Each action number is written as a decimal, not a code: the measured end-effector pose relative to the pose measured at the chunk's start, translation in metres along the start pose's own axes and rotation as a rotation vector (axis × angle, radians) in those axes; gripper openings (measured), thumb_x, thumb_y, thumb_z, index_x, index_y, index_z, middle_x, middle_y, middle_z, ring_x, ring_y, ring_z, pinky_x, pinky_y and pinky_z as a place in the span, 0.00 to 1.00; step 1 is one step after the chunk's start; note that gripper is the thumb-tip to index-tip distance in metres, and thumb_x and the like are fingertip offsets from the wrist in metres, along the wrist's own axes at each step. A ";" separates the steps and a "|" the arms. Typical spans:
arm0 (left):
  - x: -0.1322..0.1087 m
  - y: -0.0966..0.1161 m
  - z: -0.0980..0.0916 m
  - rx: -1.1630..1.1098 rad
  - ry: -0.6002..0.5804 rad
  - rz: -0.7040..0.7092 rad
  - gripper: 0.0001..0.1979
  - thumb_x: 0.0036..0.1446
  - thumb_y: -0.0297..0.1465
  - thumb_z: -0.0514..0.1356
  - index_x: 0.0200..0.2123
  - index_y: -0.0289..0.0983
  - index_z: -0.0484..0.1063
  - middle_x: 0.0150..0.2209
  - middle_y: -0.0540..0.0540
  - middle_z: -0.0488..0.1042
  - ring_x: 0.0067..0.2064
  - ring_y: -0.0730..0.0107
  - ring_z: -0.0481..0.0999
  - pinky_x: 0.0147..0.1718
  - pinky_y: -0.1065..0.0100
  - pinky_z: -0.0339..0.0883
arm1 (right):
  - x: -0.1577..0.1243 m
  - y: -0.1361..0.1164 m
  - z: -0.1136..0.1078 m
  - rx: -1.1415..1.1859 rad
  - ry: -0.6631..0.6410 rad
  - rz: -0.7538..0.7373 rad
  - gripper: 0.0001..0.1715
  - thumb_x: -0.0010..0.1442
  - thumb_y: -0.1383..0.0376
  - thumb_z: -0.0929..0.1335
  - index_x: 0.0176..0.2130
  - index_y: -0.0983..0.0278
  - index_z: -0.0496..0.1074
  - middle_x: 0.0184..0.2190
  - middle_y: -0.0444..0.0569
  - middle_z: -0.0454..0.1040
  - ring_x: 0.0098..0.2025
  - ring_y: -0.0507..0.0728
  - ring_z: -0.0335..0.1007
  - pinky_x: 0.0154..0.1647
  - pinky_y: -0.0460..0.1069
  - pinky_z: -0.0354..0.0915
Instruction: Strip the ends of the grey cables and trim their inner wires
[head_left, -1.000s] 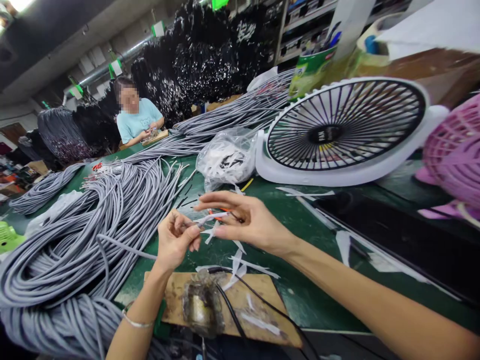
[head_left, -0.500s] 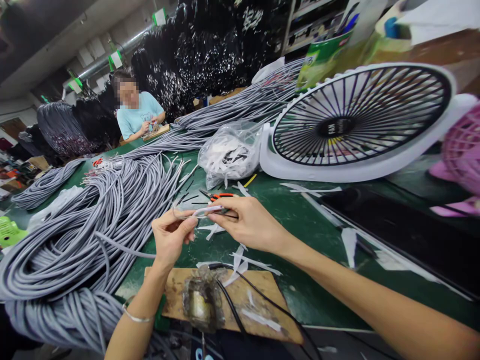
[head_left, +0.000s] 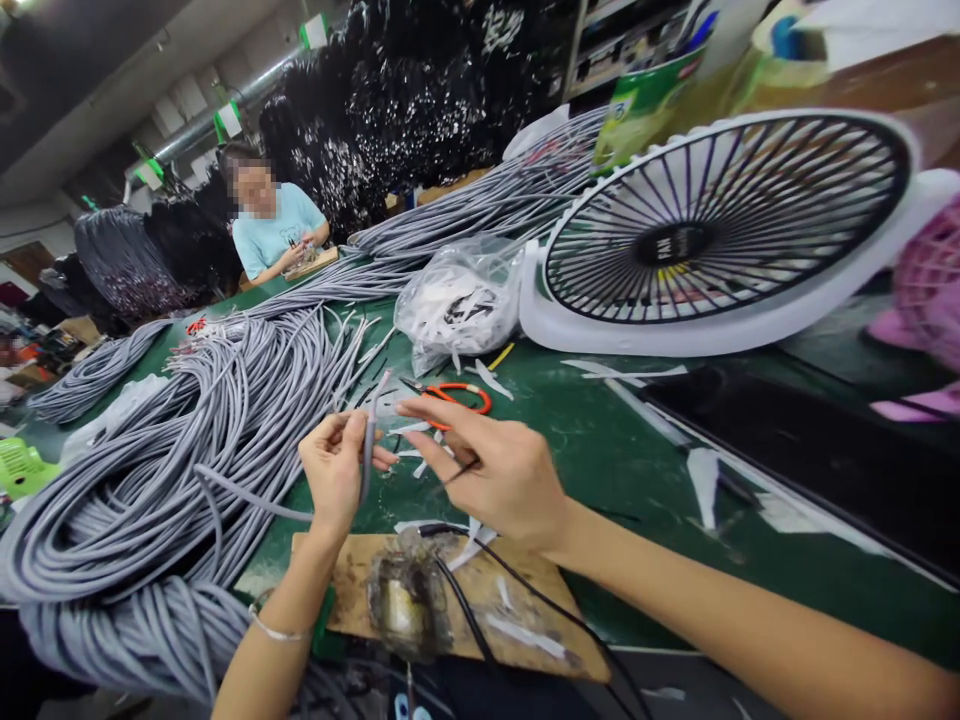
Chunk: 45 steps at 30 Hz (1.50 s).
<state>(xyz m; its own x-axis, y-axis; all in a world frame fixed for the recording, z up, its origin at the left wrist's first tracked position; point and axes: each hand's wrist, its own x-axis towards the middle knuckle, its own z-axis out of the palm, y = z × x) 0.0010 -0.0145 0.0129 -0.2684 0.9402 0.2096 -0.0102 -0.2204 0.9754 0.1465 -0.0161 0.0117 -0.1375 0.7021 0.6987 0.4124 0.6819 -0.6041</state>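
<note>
My left hand (head_left: 335, 470) is closed round the end of a grey cable (head_left: 369, 432), which stands nearly upright between thumb and fingers. The cable trails left toward a big coil of grey cables (head_left: 150, 470). My right hand (head_left: 495, 465) is just to the right, fingers pinched on a thin dark wire (head_left: 459, 470) that sticks out toward the left hand. Both hands hover over the green table (head_left: 600, 440), above a wooden board (head_left: 517, 600) with a scorched metal pot (head_left: 401, 600).
Orange-handled scissors (head_left: 459, 392) and white paper scraps lie past the hands. A plastic bag (head_left: 457, 300) and a white fan (head_left: 712, 235) stand behind; a pink basket (head_left: 926, 290) is at the right edge. Another person (head_left: 274, 225) works at the far end.
The left hand has turned the grey cable end from lying level to pointing upward. The right hand has let go of the tip and drawn back lower, now pinching a thin dark wire.
</note>
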 end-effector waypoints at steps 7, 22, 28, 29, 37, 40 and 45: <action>-0.003 -0.002 0.003 0.122 -0.096 -0.019 0.18 0.48 0.45 0.59 0.25 0.37 0.61 0.13 0.58 0.63 0.11 0.78 0.63 0.11 0.77 0.58 | -0.005 0.019 0.019 -0.084 -0.183 -0.146 0.17 0.59 0.70 0.58 0.41 0.68 0.72 0.35 0.56 0.77 0.34 0.58 0.75 0.34 0.50 0.68; 0.012 0.008 -0.009 -0.291 0.085 0.008 0.16 0.45 0.36 0.64 0.20 0.34 0.60 0.19 0.55 0.63 0.15 0.88 0.52 0.13 0.81 0.46 | -0.003 0.017 0.015 -0.168 -0.237 -0.288 0.15 0.56 0.75 0.59 0.34 0.69 0.72 0.29 0.51 0.77 0.28 0.54 0.73 0.26 0.44 0.61; 0.032 0.019 -0.033 -0.233 0.204 0.154 0.16 0.47 0.36 0.64 0.20 0.35 0.61 0.19 0.57 0.60 0.17 0.87 0.55 0.16 0.82 0.53 | -0.003 0.022 0.015 -0.109 -0.222 -0.139 0.13 0.56 0.73 0.59 0.31 0.66 0.72 0.21 0.47 0.74 0.20 0.51 0.67 0.24 0.44 0.58; 0.031 0.017 -0.030 -0.154 0.116 0.117 0.13 0.43 0.35 0.66 0.22 0.34 0.65 0.21 0.56 0.64 0.19 0.86 0.60 0.17 0.81 0.56 | -0.003 0.022 0.015 -0.095 -0.204 -0.117 0.13 0.57 0.72 0.59 0.31 0.67 0.72 0.19 0.46 0.72 0.18 0.50 0.65 0.23 0.43 0.57; 0.003 0.003 -0.003 0.078 -0.364 -0.052 0.15 0.46 0.37 0.63 0.31 0.29 0.77 0.18 0.51 0.66 0.16 0.84 0.57 0.13 0.77 0.49 | -0.003 0.023 0.019 -0.011 -0.193 -0.154 0.14 0.55 0.72 0.58 0.29 0.67 0.71 0.20 0.47 0.71 0.18 0.49 0.61 0.22 0.44 0.56; 0.005 0.005 -0.005 -0.069 -0.234 -0.111 0.14 0.43 0.37 0.65 0.27 0.30 0.76 0.16 0.52 0.65 0.15 0.86 0.54 0.12 0.78 0.44 | -0.012 0.018 0.023 -0.025 -0.270 -0.200 0.14 0.53 0.74 0.58 0.25 0.66 0.69 0.19 0.46 0.71 0.19 0.49 0.63 0.23 0.44 0.56; 0.015 0.008 -0.010 -0.268 -0.065 -0.153 0.14 0.35 0.34 0.69 0.26 0.31 0.75 0.22 0.51 0.67 0.15 0.91 0.50 0.13 0.80 0.37 | -0.024 0.004 0.025 0.020 -0.413 -0.399 0.11 0.48 0.77 0.61 0.21 0.65 0.68 0.16 0.42 0.69 0.16 0.47 0.60 0.18 0.43 0.53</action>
<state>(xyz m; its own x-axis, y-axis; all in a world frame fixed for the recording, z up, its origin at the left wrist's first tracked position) -0.0125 -0.0049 0.0235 -0.1826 0.9803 0.0746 -0.3019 -0.1281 0.9447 0.1288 -0.0248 -0.0168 -0.6212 0.4088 0.6686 0.2399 0.9114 -0.3344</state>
